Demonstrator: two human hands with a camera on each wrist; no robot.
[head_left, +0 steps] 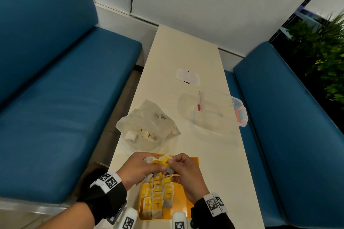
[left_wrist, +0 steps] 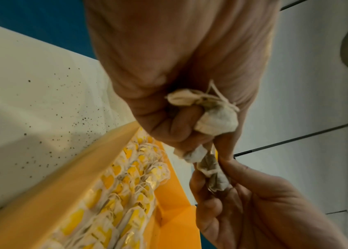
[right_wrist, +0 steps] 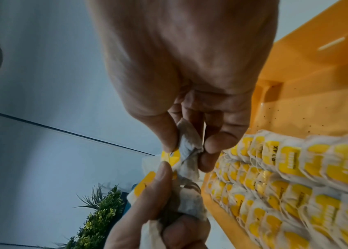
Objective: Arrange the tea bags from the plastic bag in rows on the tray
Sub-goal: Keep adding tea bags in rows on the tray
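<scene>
An orange tray [head_left: 191, 188] lies at the table's near end with several tea bags [head_left: 158, 199] laid in three rows, yellow tags up. Above its far end my left hand [head_left: 141, 169] grips a bunch of tea bags [left_wrist: 213, 116]. My right hand [head_left: 184, 171] pinches one tea bag [right_wrist: 188, 144] at the edge of that bunch, between thumb and fingers. The same rows of tea bags [right_wrist: 286, 185] show in the right wrist view. A crumpled clear plastic bag [head_left: 147, 128] with more tea bags inside lies just beyond the tray.
A clear plastic box [head_left: 219, 111] with orange clips stands at the right edge of the cream table [head_left: 186, 52]. A white paper [head_left: 188, 76] lies farther back. Blue benches [head_left: 55, 98] flank the table on both sides. Dark crumbs [left_wrist: 62, 109] dot the tabletop.
</scene>
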